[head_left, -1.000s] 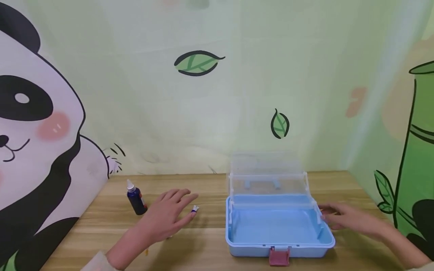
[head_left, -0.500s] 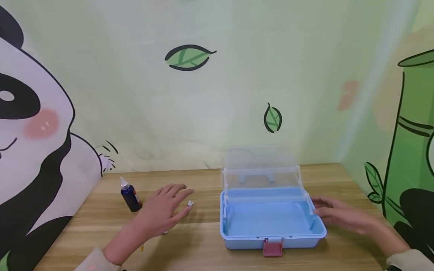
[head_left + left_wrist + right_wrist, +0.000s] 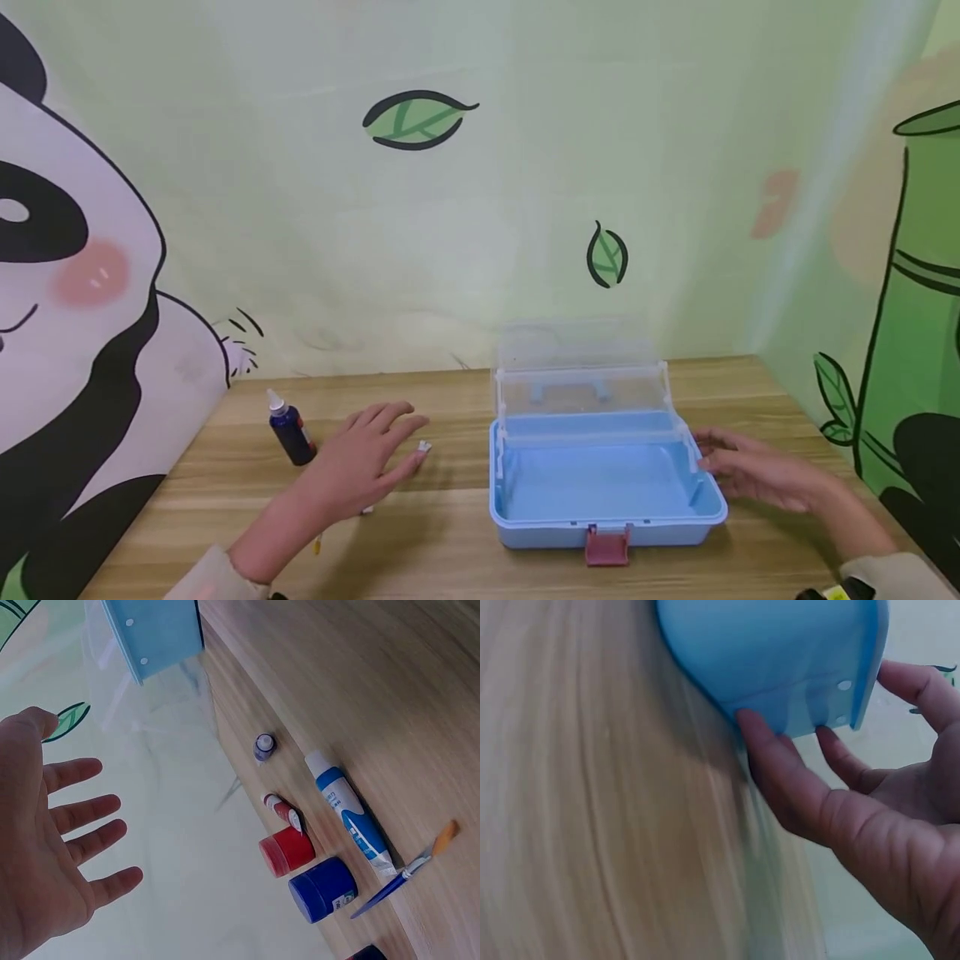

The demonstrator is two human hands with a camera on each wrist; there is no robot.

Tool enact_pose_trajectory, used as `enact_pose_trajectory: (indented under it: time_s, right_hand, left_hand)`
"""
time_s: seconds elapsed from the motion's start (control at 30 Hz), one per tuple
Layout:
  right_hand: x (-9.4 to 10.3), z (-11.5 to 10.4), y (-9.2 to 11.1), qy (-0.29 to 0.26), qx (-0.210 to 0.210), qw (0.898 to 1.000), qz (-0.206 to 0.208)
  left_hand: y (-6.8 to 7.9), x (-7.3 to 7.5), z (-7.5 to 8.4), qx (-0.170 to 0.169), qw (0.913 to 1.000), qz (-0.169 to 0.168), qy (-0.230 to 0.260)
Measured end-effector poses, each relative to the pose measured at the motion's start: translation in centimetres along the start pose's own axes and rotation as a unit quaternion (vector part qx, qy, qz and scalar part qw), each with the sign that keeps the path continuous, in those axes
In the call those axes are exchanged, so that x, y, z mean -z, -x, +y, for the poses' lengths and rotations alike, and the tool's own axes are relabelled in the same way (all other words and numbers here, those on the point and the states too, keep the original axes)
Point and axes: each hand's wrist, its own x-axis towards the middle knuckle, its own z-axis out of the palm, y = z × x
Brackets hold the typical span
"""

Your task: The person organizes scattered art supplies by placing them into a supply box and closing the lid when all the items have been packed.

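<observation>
A light blue storage box [image 3: 600,487] with a raised clear lid [image 3: 577,387] and a pink latch [image 3: 607,546] stands on the table in the head view. At its right end my right hand [image 3: 772,475] holds the box side; in the right wrist view its bent fingers [image 3: 761,739] touch the blue wall. My left hand [image 3: 356,462] hovers left of the box, fingers spread, holding nothing. Beneath it, mostly hidden in the head view, lie a blue-and-white paint tube [image 3: 351,810], a small red tube [image 3: 283,810], a red jar [image 3: 289,851], a blue jar [image 3: 324,889] and a paintbrush [image 3: 405,874].
A dark blue bottle [image 3: 292,435] with a white nozzle stands at the left of the wooden table [image 3: 450,550]. In the left wrist view a small purple container [image 3: 264,746] with a pale cap sits near the tubes. A printed wall [image 3: 480,208] closes off the back.
The head view has shifted slightly. Both hands stay nearly in place, the left above the paints and the right at the box's right side.
</observation>
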Motion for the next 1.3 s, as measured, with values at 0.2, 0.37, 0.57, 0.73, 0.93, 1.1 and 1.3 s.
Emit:
enact_pose_trajectory:
  time_s: [0.2,0.37,0.57,0.73,0.93,1.1,1.3]
  right_hand:
    - [-0.5,-0.4,-0.1,0.002,-0.009,1.0,0.009]
    - [-0.6,-0.6,-0.4,0.007,-0.021,1.0,0.017]
    - [-0.1,-0.4,-0.1,-0.001,-0.005,1.0,0.011]
    - [-0.4,0.0,0.0,-0.001,0.001,1.0,0.009]
    - [-1.5,0.4,0.7,0.003,-0.021,0.999,0.028]
    - [-1.8,0.3,0.8,0.014,-0.014,0.999,0.049]
    - [-2.0,0.5,0.9,0.006,-0.024,0.999,0.046]
  left_hand:
    - [0.4,0.0,-0.2,-0.005,0.9999,0.011,-0.004]
    - [0.6,-0.1,-0.3,-0.007,0.9999,0.012,-0.006]
    - [0.9,0.0,-0.8,-0.008,0.9998,0.016,-0.009]
    - [1.7,0.1,-1.3,0.002,0.9998,0.014,-0.015]
    - [2.9,0.9,-1.8,0.028,0.9994,0.017,-0.009]
    - [3.8,1.2,-2.8,0.049,0.9987,0.009,-0.008]
    - [5.1,0.4,-4.1,0.038,0.9993,0.001,-0.003]
